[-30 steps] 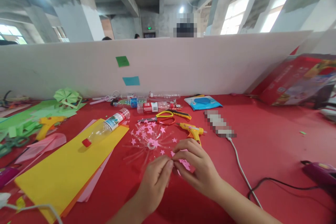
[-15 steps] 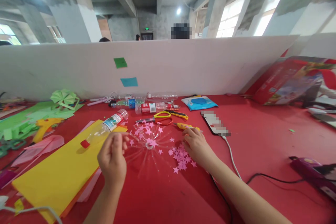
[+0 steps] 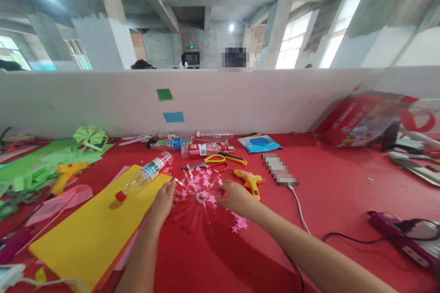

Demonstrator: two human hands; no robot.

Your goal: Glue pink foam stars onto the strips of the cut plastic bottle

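Note:
A clear plastic bottle cut into spread strips (image 3: 200,198) lies between my hands on the red table, with pink stars (image 3: 205,194) on many strips. At its left side, my left hand (image 3: 165,199) has closed fingers around the strip ends. My right hand (image 3: 235,197) reaches in from the other side, fingers bent at the right-hand strips; its fingertips are partly hidden. Loose pink paper stars (image 3: 239,223) lie just below my right hand. Beyond that hand rests a yellow glue gun (image 3: 250,180). Scissors (image 3: 215,160) with yellow and red handles lie behind the strips.
A whole bottle (image 3: 146,176) lies on yellow paper (image 3: 89,233) to the left. Other bottles (image 3: 199,149), a blue wipes packet (image 3: 260,143) and a phone (image 3: 279,169) with a cable lie farther back. A purple power strip (image 3: 402,238) is at right. A white partition (image 3: 275,100) borders the table.
My right hand has moved left from over the glue gun to the strips, leaving the gun in full view. My left hand has moved in to the strip ends. The view has tilted up.

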